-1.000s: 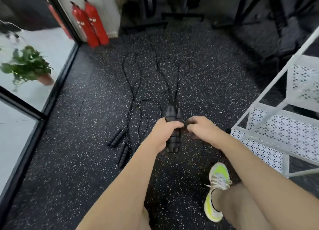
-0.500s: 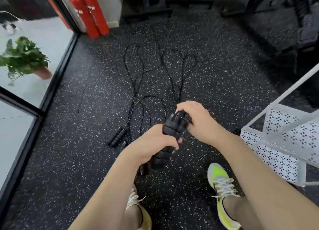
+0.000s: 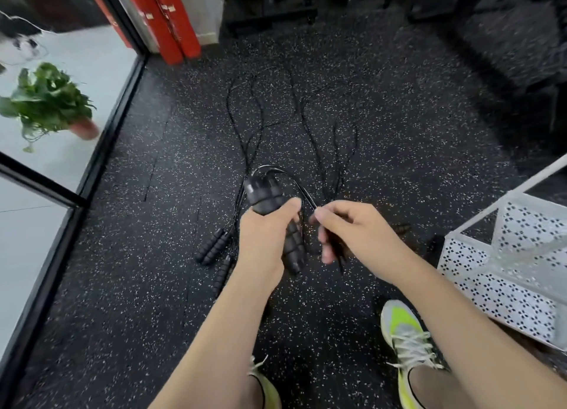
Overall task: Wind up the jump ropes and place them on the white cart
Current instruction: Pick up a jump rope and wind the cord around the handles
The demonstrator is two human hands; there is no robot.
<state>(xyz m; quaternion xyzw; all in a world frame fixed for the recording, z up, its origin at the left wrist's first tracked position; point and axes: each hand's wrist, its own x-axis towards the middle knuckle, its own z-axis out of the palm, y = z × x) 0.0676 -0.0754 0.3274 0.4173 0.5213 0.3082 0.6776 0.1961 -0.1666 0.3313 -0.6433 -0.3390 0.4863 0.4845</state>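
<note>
My left hand [image 3: 266, 240] grips two black ribbed jump rope handles [image 3: 265, 195] held together, their tops pointing up and away. The thin black cord [image 3: 302, 190] arcs from the handle tops over to my right hand [image 3: 352, 233], which pinches it just right of the handles. The rest of that cord [image 3: 337, 144] trails forward across the floor. A second jump rope lies on the floor to the left, its handles [image 3: 213, 246] side by side and its cord [image 3: 242, 117] stretched away from me. The white perforated cart [image 3: 503, 270] stands at the right.
Two red fire extinguishers [image 3: 165, 19] stand at the back left beside a black-framed glass wall [image 3: 107, 80], with a potted plant [image 3: 49, 105] behind it. Dark gym equipment [image 3: 506, 34] fills the back right. My feet in yellow-green shoes [image 3: 405, 341] stand on the speckled rubber floor.
My left hand has lifted the paired handles higher and tilted them upright. My right hand moved off the handle tops to the right and now pinches the cord, pulling a loop.
</note>
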